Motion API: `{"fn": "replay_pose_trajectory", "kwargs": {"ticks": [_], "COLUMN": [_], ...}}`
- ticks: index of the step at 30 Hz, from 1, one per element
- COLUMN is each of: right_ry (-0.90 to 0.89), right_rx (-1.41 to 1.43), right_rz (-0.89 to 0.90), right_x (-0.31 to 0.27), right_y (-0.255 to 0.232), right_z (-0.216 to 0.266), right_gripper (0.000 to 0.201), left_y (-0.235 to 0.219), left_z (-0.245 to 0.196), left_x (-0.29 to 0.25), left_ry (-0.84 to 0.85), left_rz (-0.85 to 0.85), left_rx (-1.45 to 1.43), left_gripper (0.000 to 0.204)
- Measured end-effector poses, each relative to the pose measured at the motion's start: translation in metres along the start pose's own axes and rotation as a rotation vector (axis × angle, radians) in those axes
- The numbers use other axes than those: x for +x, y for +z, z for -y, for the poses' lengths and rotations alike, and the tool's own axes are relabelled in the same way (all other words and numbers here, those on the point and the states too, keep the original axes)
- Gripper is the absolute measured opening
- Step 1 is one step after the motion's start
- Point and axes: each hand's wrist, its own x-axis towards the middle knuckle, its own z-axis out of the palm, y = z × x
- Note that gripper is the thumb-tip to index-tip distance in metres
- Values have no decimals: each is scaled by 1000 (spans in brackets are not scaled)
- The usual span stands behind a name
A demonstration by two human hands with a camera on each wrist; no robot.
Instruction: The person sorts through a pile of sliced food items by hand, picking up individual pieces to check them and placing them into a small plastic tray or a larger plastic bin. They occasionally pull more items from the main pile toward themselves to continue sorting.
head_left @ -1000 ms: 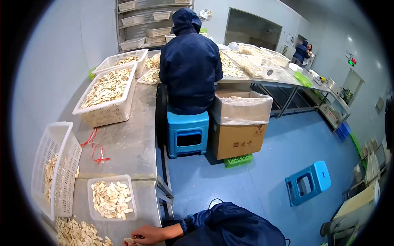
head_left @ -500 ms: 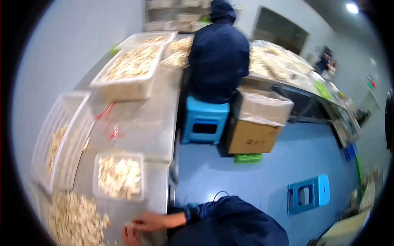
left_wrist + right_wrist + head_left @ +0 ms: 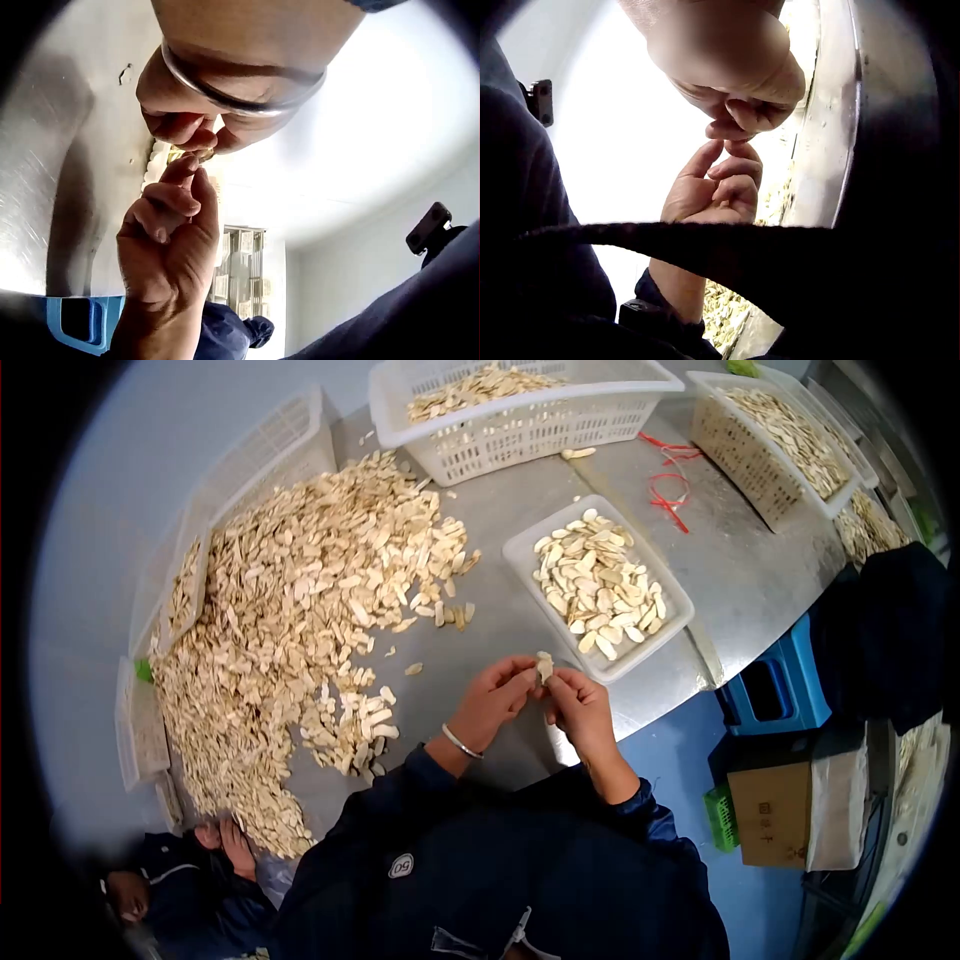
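Note:
In the head view my left hand (image 3: 490, 705), wearing a silver bangle, and my right hand (image 3: 587, 715) meet over the metal table (image 3: 450, 670). Between their fingertips they pinch a pale dried slice (image 3: 544, 666), one hand from each side. Just beyond the right hand stands a small white tray (image 3: 520, 565) holding oval pale slices (image 3: 600, 590). A wide heap of similar slices (image 3: 300, 590) spreads to the left of the hands. Both wrist views show the fingertips brought together, mostly covering the slice.
White perforated baskets (image 3: 530, 440) line the table's far side, with another basket of slices (image 3: 740, 460) at right. Red string (image 3: 670, 500) lies near them. Another person's hand (image 3: 235, 848) rests by the heap at lower left. A blue stool (image 3: 800, 680) and cardboard box (image 3: 770, 815) stand at right.
The head view has swung left and down, bringing the heap and both hands into the middle. Earlier the hands were at the bottom edge; both now pinch the slice in plain sight.

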Motion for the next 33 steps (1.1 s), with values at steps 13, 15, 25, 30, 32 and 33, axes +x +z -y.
{"fn": "replay_pose_trajectory", "kwargs": {"ticks": [13, 15, 25, 30, 32, 33], "right_ry": [-553, -480, -333, -336, -442, -262], "right_rx": [-772, -664, -431, -618, -542, -399], "right_rz": [-230, -225, -148, -102, -13, 62], "right_x": [11, 12, 21, 25, 31, 34], "right_y": [8, 11, 15, 15, 17, 11], "right_z": [-16, -20, -24, -20, -28, -37], "right_gripper": [28, 30, 35, 32, 31, 32], "left_y": [-18, -20, -29, -36, -54, -63], "left_z": [8, 8, 16, 24, 5, -5], "left_x": [5, 4, 2, 4, -5, -12], "left_ry": [-37, -10, 185, 242, 206, 175], "left_rz": [-6, -29, -155, -162, -184, -203], "left_rx": [-94, -9, 341, 262, 157, 78], "left_gripper": [27, 26, 24, 22, 21, 20]}}
